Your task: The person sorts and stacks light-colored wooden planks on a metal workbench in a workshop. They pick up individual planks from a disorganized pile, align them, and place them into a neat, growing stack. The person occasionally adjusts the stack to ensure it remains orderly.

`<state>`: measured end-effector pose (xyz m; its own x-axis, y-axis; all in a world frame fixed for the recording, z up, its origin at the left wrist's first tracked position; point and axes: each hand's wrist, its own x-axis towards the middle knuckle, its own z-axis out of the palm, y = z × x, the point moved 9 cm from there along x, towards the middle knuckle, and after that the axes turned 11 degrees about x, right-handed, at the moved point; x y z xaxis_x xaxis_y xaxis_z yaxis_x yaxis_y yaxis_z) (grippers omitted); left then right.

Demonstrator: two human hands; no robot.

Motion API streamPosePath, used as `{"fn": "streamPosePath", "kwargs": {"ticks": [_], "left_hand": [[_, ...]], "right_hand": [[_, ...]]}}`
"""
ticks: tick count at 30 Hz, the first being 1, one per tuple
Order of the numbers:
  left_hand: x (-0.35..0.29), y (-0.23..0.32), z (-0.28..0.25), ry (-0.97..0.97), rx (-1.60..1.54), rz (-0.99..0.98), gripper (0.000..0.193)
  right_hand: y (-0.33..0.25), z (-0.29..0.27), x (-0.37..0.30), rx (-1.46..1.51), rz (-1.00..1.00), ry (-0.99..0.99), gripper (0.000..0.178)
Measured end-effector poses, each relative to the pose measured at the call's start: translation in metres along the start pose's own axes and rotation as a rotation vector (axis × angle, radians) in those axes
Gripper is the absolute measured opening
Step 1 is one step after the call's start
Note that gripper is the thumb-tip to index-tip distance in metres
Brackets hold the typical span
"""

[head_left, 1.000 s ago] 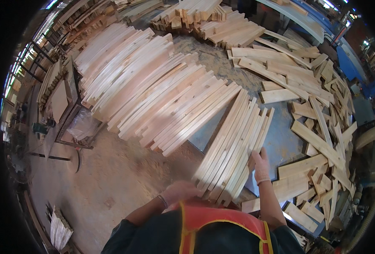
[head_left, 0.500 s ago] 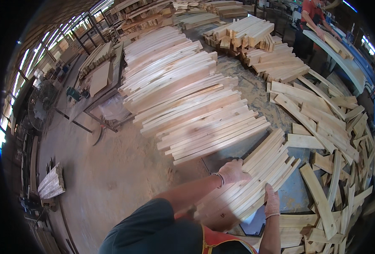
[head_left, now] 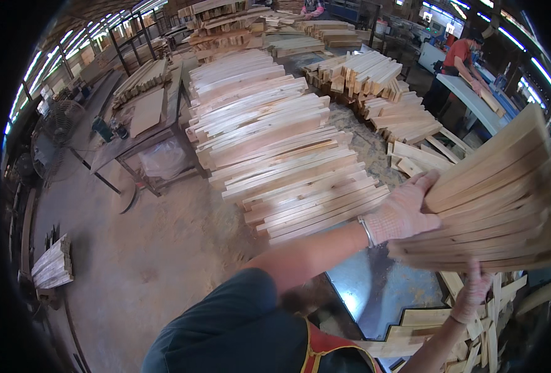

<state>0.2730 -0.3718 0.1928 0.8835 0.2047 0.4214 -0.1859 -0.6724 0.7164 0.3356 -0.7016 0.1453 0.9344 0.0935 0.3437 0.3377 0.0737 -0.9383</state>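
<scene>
A thick bundle of pale wooden boards (head_left: 487,205) is raised at the right, tilted up and a little blurred. My left hand (head_left: 406,208), in a light knitted glove, grips its near left side with the thumb and fingers spread around the edge. Under the bundle's lower edge, my right hand (head_left: 472,287), gloved too, holds it from below; some of its fingers are hidden behind the wood. Beneath the bundle, the bare metal tabletop (head_left: 369,298) shows. Left of it lie long rows of wooden strips (head_left: 288,155), set side by side.
Loose offcuts (head_left: 425,323) lie in a jumble at the lower right. More boards are stacked (head_left: 369,74) at the back. A co-worker (head_left: 465,59) in red handles a board at a machine bench at the far right. A side table (head_left: 145,137) and a fan (head_left: 58,124) stand at the left.
Both hands have lifted the bundle of boards off the metal tabletop and moved it up to the right, tilting it. The view has shifted somewhat.
</scene>
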Motion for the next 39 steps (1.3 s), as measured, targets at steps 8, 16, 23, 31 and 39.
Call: {"fn": "streamPosePath", "kwargs": {"ticks": [8,16,23,31,39], "left_hand": [[-0.111,-0.173,0.042,-0.584,0.417,-0.215,0.051],[-0.164,-0.261,0.068,-0.708,1.177,0.285,0.043],[-0.182,-0.230,-0.007,-0.347,0.789,0.065,0.039],[-0.266,-0.161,0.019,-0.337,0.760,-0.014,0.044],[-0.230,-0.174,0.081,-0.340,0.844,-0.009,0.032]], "right_hand": [[0.074,0.117,-0.156,-0.403,-0.119,-0.422,0.070],[0.237,0.147,-0.230,-0.794,0.420,-0.469,0.069],[0.256,0.121,-0.218,0.089,0.776,-0.272,0.055],[0.267,0.118,-0.140,0.006,0.833,-0.536,0.059],[0.292,0.163,0.107,-0.805,0.187,-0.473,0.057]]}}
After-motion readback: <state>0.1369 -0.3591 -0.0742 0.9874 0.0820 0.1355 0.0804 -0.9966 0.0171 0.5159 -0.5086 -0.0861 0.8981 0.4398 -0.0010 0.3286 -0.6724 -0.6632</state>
